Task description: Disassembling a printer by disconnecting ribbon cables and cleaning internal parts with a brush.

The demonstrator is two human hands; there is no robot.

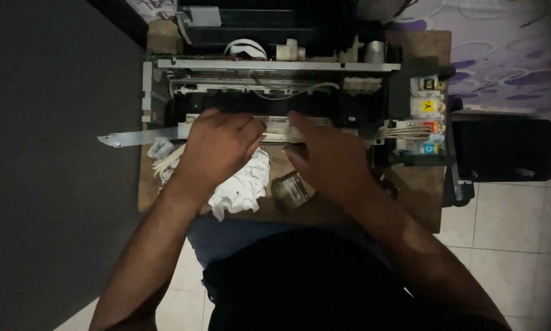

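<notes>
An opened printer point(275, 92) with its cover off lies on a small wooden table point(416, 202). My left hand point(217, 147) rests on the printer's front edge, fingers curled against a pale strip-like part point(275, 130); whether it grips anything is hidden. My right hand point(324, 153) lies flat beside it, fingers extended toward the same part. Under my left hand lies a crumpled white cloth point(245, 187). A small dark bottle point(291, 191) lies on the table below my right hand.
Ink tanks with coloured labels point(427, 116) and thin tubes point(404, 130) sit at the printer's right end. A metal bar point(137, 137) sticks out left. Cotton swabs point(165, 162) lie by the cloth. A black part point(502, 150) lies right, over a tiled floor point(514, 233).
</notes>
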